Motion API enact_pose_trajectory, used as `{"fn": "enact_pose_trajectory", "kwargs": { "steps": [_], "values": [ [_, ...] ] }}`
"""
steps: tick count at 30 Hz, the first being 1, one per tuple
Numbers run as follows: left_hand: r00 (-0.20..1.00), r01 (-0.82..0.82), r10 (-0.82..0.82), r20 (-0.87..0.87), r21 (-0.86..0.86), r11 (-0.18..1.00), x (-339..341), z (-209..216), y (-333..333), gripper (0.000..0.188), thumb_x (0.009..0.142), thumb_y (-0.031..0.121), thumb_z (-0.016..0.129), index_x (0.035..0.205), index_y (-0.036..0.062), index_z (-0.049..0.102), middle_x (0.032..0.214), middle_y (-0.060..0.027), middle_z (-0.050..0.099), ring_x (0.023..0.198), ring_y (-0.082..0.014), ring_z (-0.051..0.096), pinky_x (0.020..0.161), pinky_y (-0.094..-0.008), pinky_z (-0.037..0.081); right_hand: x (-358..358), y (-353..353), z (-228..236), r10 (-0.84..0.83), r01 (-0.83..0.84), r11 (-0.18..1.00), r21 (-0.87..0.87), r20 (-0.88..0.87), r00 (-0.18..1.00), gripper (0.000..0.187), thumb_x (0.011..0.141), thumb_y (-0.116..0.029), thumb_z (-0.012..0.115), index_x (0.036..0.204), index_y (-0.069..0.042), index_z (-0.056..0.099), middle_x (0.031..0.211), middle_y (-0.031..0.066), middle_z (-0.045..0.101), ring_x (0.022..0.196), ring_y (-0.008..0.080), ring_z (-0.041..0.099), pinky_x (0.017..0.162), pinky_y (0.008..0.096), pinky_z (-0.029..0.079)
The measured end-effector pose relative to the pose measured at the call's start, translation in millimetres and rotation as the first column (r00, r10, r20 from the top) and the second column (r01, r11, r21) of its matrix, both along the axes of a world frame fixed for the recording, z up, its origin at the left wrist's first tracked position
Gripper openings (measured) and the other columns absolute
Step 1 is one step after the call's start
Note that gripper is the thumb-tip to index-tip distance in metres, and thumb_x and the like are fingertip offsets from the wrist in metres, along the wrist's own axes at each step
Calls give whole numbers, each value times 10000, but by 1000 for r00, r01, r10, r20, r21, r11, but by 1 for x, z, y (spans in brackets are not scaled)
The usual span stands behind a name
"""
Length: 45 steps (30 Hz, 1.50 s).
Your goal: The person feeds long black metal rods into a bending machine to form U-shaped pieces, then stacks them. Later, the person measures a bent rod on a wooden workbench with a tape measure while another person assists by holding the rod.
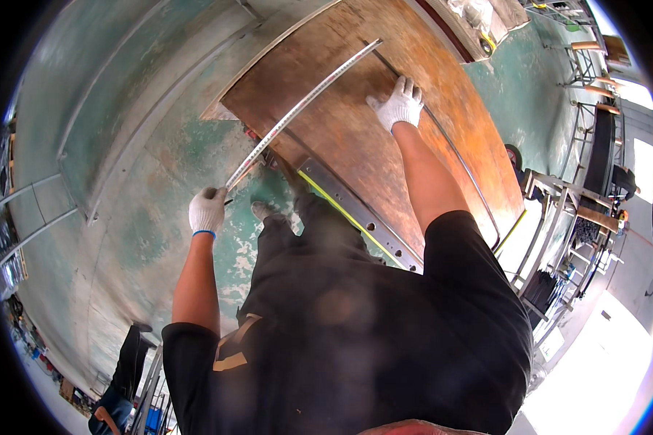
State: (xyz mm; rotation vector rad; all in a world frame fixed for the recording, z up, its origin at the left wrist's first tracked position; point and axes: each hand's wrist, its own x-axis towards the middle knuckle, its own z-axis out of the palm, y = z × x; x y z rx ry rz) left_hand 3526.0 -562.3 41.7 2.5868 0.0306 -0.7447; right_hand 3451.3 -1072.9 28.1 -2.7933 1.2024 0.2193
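A long, thin, perforated metal strip [305, 105] lies slanted across a rusty brown steel plate [370, 138]. My left hand [207, 211], in a white glove, grips the strip's near end just off the plate's left edge. My right hand [398, 103], also gloved, presses flat with spread fingers on the plate, just right of the strip's far part. A thin curved rod [461, 163] runs along the plate under and past my right hand.
A grey steel rail with holes and a yellow edge [355, 214] borders the plate's near side. The floor is worn green concrete [159, 167]. Metal racks and frames [573, 217] stand at the right. My shoe [261, 210] rests beside the plate.
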Motion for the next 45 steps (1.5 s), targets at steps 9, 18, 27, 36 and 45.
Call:
{"fn": "enact_pose_trajectory", "kwargs": {
  "steps": [9,18,27,36,45],
  "values": [
    [998,-28,30,-46,43,999,-10,-15,29,459,936,455,720,1091,28,791,1000,-248,765,994,-403,752,874,-442,567,0,1,5,-5,5,1000,-1,-7,1000,1150,863,-677,742,1662,-2,265,1721,208,273,1579,437,238,1293,566,192],
    [999,-3,6,-39,91,996,-14,-10,28,509,922,496,689,1129,43,796,1068,-240,771,1052,-405,743,938,-458,566,1,0,-1,0,0,1000,-11,15,1000,1146,836,-667,770,1644,-5,299,1703,187,314,1546,437,294,1269,559,251],
    [998,8,-1,-63,99,995,-5,-11,31,489,956,479,677,1172,54,790,1102,-230,774,1086,-401,734,942,-461,561,0,-1,-5,26,-26,999,-47,2,1000,1144,848,-694,744,1640,7,307,1689,206,336,1521,443,348,1252,544,299],
    [998,-6,11,-63,82,997,-5,-17,34,522,953,501,701,1192,43,780,1116,-239,769,1098,-395,733,937,-449,562,2,0,-3,24,-24,998,-55,-2,1000,1138,847,-684,755,1636,9,316,1685,208,348,1521,440,348,1253,543,293],
    [998,5,-2,-56,44,999,-6,-19,39,538,943,502,713,1187,27,779,1111,-235,775,1086,-390,741,933,-440,565,-1,-2,-7,17,-16,999,-36,32,999,1136,827,-679,768,1629,-5,327,1669,191,359,1528,429,325,1259,554,266]
  ]
}}
